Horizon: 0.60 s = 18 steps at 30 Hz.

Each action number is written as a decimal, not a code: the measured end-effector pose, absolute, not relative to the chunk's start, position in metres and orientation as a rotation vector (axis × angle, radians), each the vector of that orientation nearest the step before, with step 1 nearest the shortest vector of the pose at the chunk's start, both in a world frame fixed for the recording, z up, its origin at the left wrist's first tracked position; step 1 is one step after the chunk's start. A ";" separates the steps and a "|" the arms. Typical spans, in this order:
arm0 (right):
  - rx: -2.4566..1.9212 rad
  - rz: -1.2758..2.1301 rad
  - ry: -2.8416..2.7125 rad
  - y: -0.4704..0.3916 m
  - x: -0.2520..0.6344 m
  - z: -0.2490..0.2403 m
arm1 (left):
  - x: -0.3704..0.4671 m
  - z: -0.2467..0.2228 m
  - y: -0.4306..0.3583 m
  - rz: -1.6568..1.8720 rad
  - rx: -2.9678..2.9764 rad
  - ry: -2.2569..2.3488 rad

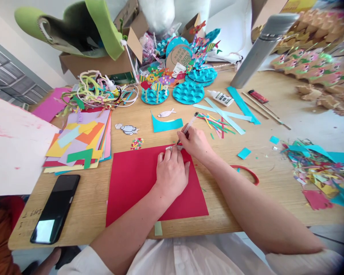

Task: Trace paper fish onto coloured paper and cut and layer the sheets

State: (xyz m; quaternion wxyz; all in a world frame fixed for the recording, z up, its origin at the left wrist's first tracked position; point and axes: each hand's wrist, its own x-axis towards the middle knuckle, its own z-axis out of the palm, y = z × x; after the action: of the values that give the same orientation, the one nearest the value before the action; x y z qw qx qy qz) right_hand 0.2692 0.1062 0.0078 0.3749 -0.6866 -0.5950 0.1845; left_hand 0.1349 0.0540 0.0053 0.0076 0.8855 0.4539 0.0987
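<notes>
A small pale cutout (169,148) lies at the far edge of a red sheet of paper (137,183), partly hidden under the fingers. Its long axis seems to run sideways, roughly along that edge. The left hand (172,173) is the one on it: palm down on the red sheet, fingers nearly straight and close together, thumb spread to the right, fingertips resting over the cutout – pressing, it seems, rather than gripping. The right hand (195,143) sits just beside the cutout's right end, fingers closed around a pen (191,123). The pen's point is at the cutout's far side, its barrel leaning away and to the right; whether the point touches paper I cannot tell.

Beyond the sheet are a blue paper scrap (167,126) and a fish cutout (166,113).

As for writing, the glue bottle (220,97) has dark lettering too small to read. A cardboard disc (176,57) carries green print, also illegible, and a white tag (179,70) lies against it. Handwritten marks near the table's (20,236) left corner – digits, perhaps – lie beside the phone (54,210), which shows no readable brand.
</notes>
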 end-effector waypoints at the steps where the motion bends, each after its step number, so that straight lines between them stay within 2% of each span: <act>1: -1.756 0.470 -1.526 0.106 0.269 0.007 | 0.135 0.005 0.054 0.312 2.769 1.419; 18: -1.791 0.474 -1.544 0.106 0.272 0.010 | 0.136 0.006 0.053 0.298 2.789 1.420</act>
State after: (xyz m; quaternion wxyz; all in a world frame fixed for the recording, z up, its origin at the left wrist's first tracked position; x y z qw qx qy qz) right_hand 0.2724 0.1061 0.0096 0.3567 -0.6938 -0.5980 0.1837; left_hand 0.1355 0.0526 0.0057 -0.0010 0.8870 0.4518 0.0949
